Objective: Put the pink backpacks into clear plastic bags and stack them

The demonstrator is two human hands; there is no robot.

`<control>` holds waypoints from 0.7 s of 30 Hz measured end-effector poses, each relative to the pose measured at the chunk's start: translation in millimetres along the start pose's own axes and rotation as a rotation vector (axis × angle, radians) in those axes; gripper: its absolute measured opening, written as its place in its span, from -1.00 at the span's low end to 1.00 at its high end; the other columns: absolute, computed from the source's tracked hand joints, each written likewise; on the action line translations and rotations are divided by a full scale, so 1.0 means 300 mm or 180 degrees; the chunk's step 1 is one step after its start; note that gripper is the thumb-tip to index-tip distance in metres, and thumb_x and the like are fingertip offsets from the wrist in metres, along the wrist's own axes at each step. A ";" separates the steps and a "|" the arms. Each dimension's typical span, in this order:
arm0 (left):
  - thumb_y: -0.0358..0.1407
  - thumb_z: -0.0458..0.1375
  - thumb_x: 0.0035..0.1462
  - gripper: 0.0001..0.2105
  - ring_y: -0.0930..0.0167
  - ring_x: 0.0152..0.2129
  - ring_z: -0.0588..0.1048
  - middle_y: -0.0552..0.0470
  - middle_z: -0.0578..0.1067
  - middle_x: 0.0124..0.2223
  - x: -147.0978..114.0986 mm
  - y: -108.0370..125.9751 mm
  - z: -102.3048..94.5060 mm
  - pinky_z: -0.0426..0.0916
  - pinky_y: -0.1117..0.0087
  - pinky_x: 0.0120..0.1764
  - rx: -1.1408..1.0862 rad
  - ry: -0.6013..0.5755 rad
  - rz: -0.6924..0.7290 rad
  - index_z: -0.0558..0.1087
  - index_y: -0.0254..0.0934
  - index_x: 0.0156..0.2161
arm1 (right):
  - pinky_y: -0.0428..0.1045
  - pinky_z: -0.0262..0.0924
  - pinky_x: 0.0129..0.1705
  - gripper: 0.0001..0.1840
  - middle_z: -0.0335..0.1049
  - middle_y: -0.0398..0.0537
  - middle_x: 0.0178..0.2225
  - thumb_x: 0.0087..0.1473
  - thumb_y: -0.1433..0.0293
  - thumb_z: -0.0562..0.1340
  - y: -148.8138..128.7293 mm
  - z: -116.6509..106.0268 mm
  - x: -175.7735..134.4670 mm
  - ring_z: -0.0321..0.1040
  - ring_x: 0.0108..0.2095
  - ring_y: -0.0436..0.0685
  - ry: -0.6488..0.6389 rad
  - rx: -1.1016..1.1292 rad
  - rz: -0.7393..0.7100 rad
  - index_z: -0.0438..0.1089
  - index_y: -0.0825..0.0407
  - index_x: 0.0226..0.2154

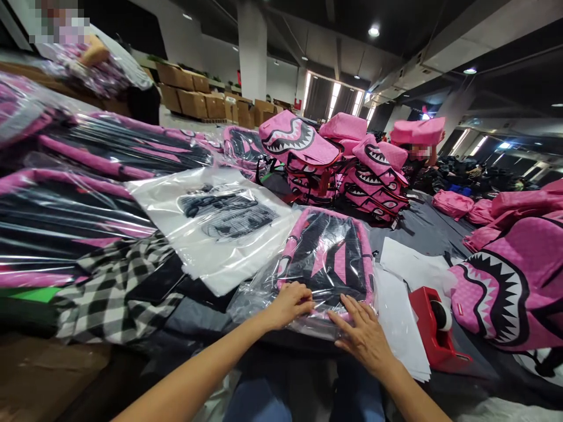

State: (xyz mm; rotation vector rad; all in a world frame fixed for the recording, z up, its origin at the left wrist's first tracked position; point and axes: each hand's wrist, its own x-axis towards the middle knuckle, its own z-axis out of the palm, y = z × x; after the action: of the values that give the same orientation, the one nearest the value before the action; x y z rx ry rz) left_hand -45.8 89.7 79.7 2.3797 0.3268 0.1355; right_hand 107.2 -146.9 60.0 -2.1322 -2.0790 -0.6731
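Note:
A pink and black backpack lies back-side up in a clear plastic bag on the table before me. My left hand rests on the near left part of the bag, its fingers bent and slightly parted. On the near right part, my right hand lies flat with fingers spread, touching the plastic. Both hands press on the wrapped backpack without gripping anything visible. Beside it on the left is a stack of printed plastic bags. White paper sheets lie to the right, partly under the plastic.
A red tape dispenser stands right of the sheets, near a pink shark-mouth backpack. Piled backpacks are ahead. Wrapped backpacks and checked cloth lie left. A person stands far left, near cardboard boxes.

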 end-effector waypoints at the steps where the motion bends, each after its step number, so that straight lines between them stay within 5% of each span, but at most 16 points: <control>1: -0.14 0.18 0.22 -0.80 0.28 -0.12 0.37 0.05 0.49 -0.20 -0.022 -0.015 -0.016 0.15 0.19 0.04 0.0070 0.0065 0.0210 0.47 -0.21 -0.34 | 0.22 0.18 0.18 -0.16 0.12 0.17 0.35 0.06 0.13 0.42 -0.001 0.015 -0.003 0.21 0.26 0.33 -0.0028 -0.0003 0.0035 0.14 -0.27 0.32; 4: -0.08 0.22 0.23 -0.80 0.19 0.10 0.28 0.03 0.48 0.00 -0.087 -0.091 -0.066 0.03 0.08 0.18 0.0407 0.0544 0.0700 0.50 -0.15 -0.27 | 0.27 0.18 0.19 -0.16 0.08 0.19 0.37 0.07 0.08 0.40 0.010 0.045 0.006 0.19 0.28 0.37 -0.0066 0.0196 0.0101 0.12 -0.30 0.33; 8: -0.07 0.17 0.25 -0.77 0.22 0.02 0.36 0.04 0.51 -0.04 -0.104 -0.190 -0.091 0.10 0.07 0.16 0.0291 0.0723 0.0297 0.49 -0.17 -0.30 | 0.26 0.22 0.19 -0.46 0.17 0.08 0.33 0.30 0.03 0.13 0.029 0.008 0.007 0.23 0.26 0.31 0.0142 0.1223 0.0426 0.23 -0.28 0.28; 11: -0.08 0.20 0.20 -0.78 0.22 -0.01 0.38 0.03 0.51 -0.06 -0.069 -0.218 -0.079 0.16 0.10 0.12 0.0094 0.0644 0.0057 0.49 -0.19 -0.31 | 0.14 0.29 0.14 -0.50 0.36 0.05 0.21 0.34 0.05 0.01 0.093 -0.088 -0.094 0.34 0.18 0.23 0.0845 0.1936 0.1747 0.36 -0.11 0.16; 13: -0.11 0.22 0.15 -0.81 0.19 -0.01 0.36 0.01 0.51 -0.08 -0.045 -0.219 -0.069 0.17 0.07 0.12 0.0075 0.0618 -0.0053 0.51 -0.19 -0.31 | 0.15 0.33 0.07 -0.46 0.49 0.08 0.05 0.23 -0.02 0.08 0.177 -0.163 -0.234 0.44 0.05 0.28 0.1266 0.1655 0.2897 0.43 -0.04 0.04; 15: -0.15 0.24 0.11 -0.84 0.17 -0.01 0.35 0.01 0.50 -0.09 -0.028 -0.217 -0.065 0.16 0.04 0.11 0.0034 0.0552 -0.0151 0.51 -0.19 -0.31 | 0.25 0.35 -0.03 -0.37 0.54 0.14 -0.12 0.02 -0.16 0.12 0.278 -0.222 -0.410 0.49 -0.15 0.37 0.1190 0.0855 0.3745 0.49 -0.02 -0.14; 17: -0.19 0.25 0.08 -0.87 0.16 0.01 0.34 0.01 0.50 -0.09 -0.019 -0.216 -0.065 0.14 0.01 0.12 -0.0035 0.0475 -0.0203 0.51 -0.20 -0.33 | 0.37 0.31 -0.06 -0.36 0.54 0.23 -0.25 -0.22 -0.21 0.16 0.373 -0.246 -0.579 0.45 -0.22 0.51 0.0832 0.0287 0.4038 0.48 -0.05 -0.33; 21: -0.23 0.27 0.05 -0.90 0.17 0.03 0.33 0.01 0.50 -0.05 -0.013 -0.221 -0.074 0.10 -0.02 0.15 -0.0176 0.0398 -0.0246 0.52 -0.20 -0.35 | 0.25 0.39 -0.34 -0.56 0.54 0.16 -0.45 -0.24 -0.15 0.17 0.485 -0.186 -0.766 0.50 -0.37 0.45 0.0595 0.1300 0.5069 0.39 -0.16 -0.53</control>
State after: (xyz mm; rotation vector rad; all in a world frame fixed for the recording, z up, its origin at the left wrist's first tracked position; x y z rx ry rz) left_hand -66.8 150.0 51.0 2.3053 0.4676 0.2549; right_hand 239.6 -391.0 60.3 -2.3814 -0.0063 -0.1338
